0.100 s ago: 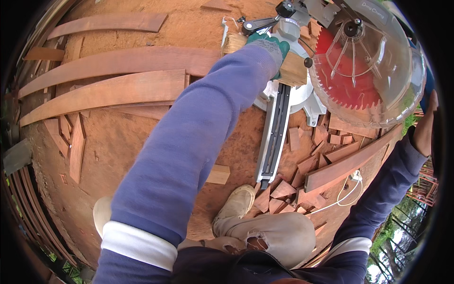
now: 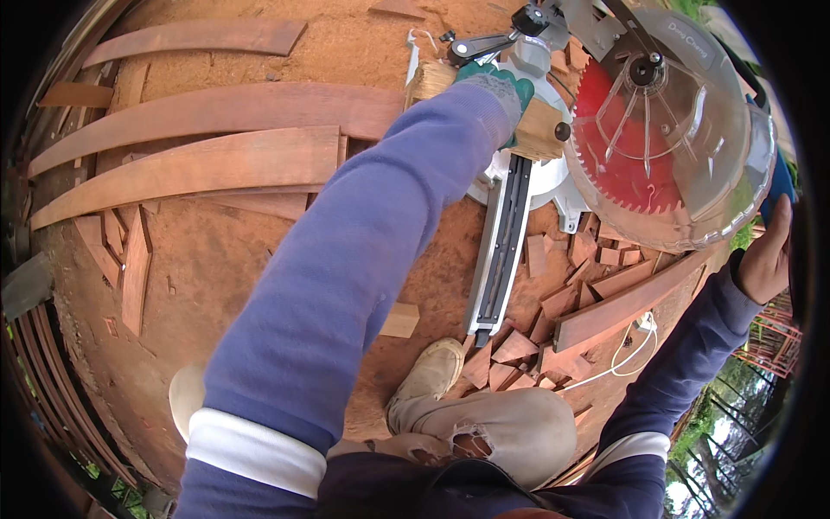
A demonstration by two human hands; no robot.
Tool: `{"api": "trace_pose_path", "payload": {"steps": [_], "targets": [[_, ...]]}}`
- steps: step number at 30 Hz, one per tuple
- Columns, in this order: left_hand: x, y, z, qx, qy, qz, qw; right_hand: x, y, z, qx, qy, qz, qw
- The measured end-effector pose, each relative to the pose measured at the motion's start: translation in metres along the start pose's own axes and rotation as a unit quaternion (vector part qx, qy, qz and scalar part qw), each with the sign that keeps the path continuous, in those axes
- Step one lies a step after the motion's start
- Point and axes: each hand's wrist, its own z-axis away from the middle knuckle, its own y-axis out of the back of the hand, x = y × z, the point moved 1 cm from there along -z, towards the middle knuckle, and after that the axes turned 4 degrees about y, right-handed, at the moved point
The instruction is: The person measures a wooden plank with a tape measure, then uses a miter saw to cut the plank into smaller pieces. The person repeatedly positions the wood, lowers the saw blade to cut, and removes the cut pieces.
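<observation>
My left hand (image 2: 513, 90), in a green glove with a grey cuff, grips a wooden block (image 2: 539, 130) across the base of a mitre saw (image 2: 553, 177). A slotted table arm (image 2: 500, 259) reaches from the base toward me. To the block's right hangs the saw head, its red toothed blade (image 2: 618, 151) inside a clear guard (image 2: 731, 147). I cannot tell whether the blade is spinning. My bare right hand (image 2: 764, 264) is at the far right beside a blue part (image 2: 781, 183) of the saw, closed around its handle; the dark rim hides most of the grip.
Long curved reddish boards (image 2: 207, 169) lie left of the saw. Offcuts (image 2: 514, 348) are heaped right of the table arm, beside a longer plank (image 2: 631, 303) and a white cable (image 2: 616, 368). My shoe (image 2: 439, 368) stands close by, near a small pale block (image 2: 399, 320).
The saw head and blade have come slightly lower, and my right hand has moved down with them. My left hand stays on the block.
</observation>
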Motion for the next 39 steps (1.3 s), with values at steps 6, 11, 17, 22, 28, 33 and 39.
{"api": "trace_pose_path", "payload": {"steps": [6, 11, 17, 22, 28, 33, 39], "targets": [[-0.005, -0.002, -0.001, 0.026, -0.022, 0.029, 0.999, 0.015, 0.018, 0.045, -0.003, -0.013, -0.024, 1.000], [-0.006, -0.006, -0.007, 0.029, -0.024, 0.037, 0.999, -0.009, 0.010, 0.062, 0.029, -0.004, -0.020, 0.999], [-0.005, -0.009, -0.014, 0.035, -0.025, 0.031, 0.999, -0.004, 0.013, 0.056, 0.022, 0.014, -0.012, 1.000], [-0.005, -0.007, -0.011, 0.040, -0.021, 0.021, 0.999, -0.003, 0.016, 0.053, 0.010, 0.025, -0.001, 1.000], [-0.003, 0.003, -0.002, 0.020, -0.001, 0.036, 0.999, 0.001, 0.016, 0.053, -0.001, -0.001, -0.006, 1.000], [-0.004, -0.003, -0.015, 0.014, -0.001, 0.052, 0.999, 0.011, 0.021, 0.047, -0.006, -0.023, -0.013, 1.000], [-0.004, -0.022, -0.023, 0.044, 0.006, 0.053, 0.998, 0.001, 0.019, 0.051, -0.018, 0.032, -0.007, 0.999]]}}
